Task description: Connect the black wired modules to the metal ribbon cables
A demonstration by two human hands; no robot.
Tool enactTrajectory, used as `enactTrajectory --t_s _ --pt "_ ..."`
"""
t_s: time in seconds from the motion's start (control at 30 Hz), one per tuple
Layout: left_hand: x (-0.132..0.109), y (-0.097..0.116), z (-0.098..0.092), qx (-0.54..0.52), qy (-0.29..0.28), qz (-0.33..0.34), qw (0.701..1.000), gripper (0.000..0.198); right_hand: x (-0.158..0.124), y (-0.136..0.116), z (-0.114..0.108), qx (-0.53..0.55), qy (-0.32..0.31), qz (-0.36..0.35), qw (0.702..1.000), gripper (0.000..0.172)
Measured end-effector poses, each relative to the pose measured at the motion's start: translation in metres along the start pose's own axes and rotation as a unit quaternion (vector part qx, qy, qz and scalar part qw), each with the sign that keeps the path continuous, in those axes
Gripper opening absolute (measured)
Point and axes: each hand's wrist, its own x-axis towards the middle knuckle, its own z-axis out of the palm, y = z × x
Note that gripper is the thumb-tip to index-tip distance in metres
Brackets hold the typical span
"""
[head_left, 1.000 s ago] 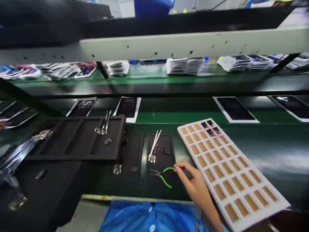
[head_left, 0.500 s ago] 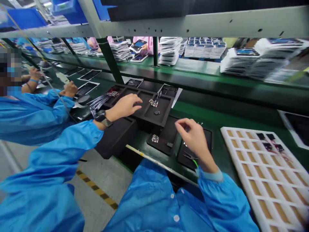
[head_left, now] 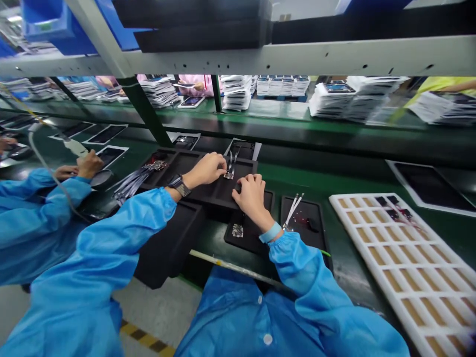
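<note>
My left hand (head_left: 208,169), with a watch on its wrist, reaches over the black compartment tray (head_left: 186,166). Its fingertips pinch the edge of a small circuit board (head_left: 229,175) with pale ribbon cables rising from it. My right hand (head_left: 252,196), wearing a light blue wristband, is at the tray's right compartment. Thumb and fingers close round a small black part (head_left: 238,187), largely covered by them. Below lies a black mat with another circuit board (head_left: 237,230). On a second mat to the right are white ribbon cables (head_left: 293,210) and a dark piece (head_left: 312,225).
A white foam tray (head_left: 366,233) with several dark parts in its far cells stands at right. Ribbon-cabled boards (head_left: 139,178) fill the tray's left end. A co-worker's hand (head_left: 89,163) holds a tool at left. A shelf beam (head_left: 297,59) crosses above.
My left hand has come to the circuit board. My right hand has moved left and forward from above the right mat to the small black part, and my view has turned slightly right.
</note>
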Motion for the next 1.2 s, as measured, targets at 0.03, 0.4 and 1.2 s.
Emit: enactTrajectory --t_s 0.03,0.4,1.2 --pt "-0.002 0.0 -0.005 -0.011 -0.006 0.001 1.0 0.009 0.0 0.001 0.0 0.016 0.003 0.005 1.0 0.023" --pt "-0.006 0.029 -0.051 -0.05 -0.029 -0.038 0.998 0.015 -0.004 0.011 -0.001 0.067 0.01 0.009 0.998 0.027" --pt "0.325 0.362 0.105 -0.138 -0.157 0.17 0.963 0.008 -0.276 0.149 -0.154 0.409 0.008 0.233 0.882 0.012"
